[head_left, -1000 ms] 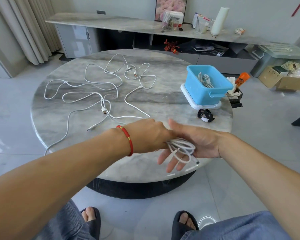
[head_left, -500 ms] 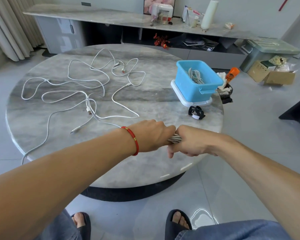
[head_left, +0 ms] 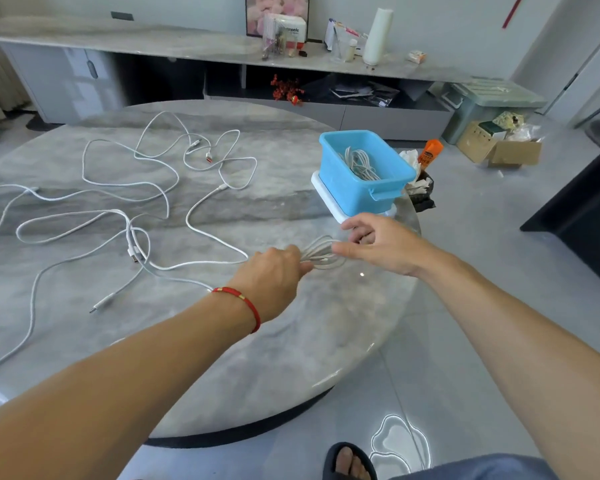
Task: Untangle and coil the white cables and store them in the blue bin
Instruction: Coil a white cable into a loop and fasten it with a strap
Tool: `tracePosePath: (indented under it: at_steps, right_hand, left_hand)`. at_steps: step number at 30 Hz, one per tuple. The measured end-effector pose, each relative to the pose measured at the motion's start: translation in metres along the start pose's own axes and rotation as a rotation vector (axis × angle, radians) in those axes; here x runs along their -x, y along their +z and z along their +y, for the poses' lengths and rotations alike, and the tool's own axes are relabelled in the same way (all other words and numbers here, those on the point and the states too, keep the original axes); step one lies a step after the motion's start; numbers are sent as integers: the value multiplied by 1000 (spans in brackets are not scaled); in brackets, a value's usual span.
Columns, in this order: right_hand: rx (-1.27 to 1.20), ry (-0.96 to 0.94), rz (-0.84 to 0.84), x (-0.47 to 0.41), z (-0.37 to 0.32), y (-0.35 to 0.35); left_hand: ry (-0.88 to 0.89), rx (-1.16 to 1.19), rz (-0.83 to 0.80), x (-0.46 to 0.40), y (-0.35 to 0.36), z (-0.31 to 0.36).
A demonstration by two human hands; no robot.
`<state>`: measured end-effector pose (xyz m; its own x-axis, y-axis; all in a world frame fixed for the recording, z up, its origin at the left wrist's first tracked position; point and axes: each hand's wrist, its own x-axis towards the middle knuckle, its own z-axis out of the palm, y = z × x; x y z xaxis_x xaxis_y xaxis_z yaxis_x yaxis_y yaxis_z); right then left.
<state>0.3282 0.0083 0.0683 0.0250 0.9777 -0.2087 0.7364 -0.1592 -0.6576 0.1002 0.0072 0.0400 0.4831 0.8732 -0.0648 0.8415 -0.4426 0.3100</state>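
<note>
Item held: coiled white cable (head_left: pixel 323 253), a flattened bundle of loops stretched between both hands just above the worktop (head_left: pixel 291 341)
Long axis: runs left to right, from left hand toward right hand, tilted slightly up toward the bin
Left hand (head_left: pixel 274 275): fingers curled round the near-left end of the coil, palm down, red bracelet (head_left: pixel 238 299) at the wrist
Right hand (head_left: pixel 378 245): thumb and fingers pinch the far-right loops, remaining fingers loosely spread
Blue bin (head_left: pixel 364 183): lies ahead and slightly right of the coil, just beyond the right hand, one coiled cable already inside
Nearer hand: right, nearly at the bin's front wall
Loose white cables (head_left: pixel 136 202): spread tangled across the worktop's left half, well apart from the bin
Judged next: carry coil forward over the rim
</note>
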Motion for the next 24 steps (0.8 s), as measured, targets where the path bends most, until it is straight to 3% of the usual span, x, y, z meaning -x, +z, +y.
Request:
tracePosePath:
  at_steps: [1, 4, 9, 13, 19, 24]
  right_hand:
    - [4, 42, 121, -9, 4, -3]
    - [357, 171, 391, -35, 9, -3]
    - [547, 301, 425, -69, 10, 21]
    - [407, 232, 488, -72, 6, 24]
    - [76, -113, 485, -36, -24, 16]
    - [-136, -334, 460, 27, -77, 35]
  left_hand:
    - [-44, 44, 7, -3, 0, -4]
    - [-80, 105, 0, -5, -6, -7]
    - [-111, 133, -26, -7, -7, -13]
    - [-135, 155, 12, -10, -7, -17]
    - [-234, 255, -16, -6, -17, -20]
    - [-192, 305, -34, 2, -18, -12]
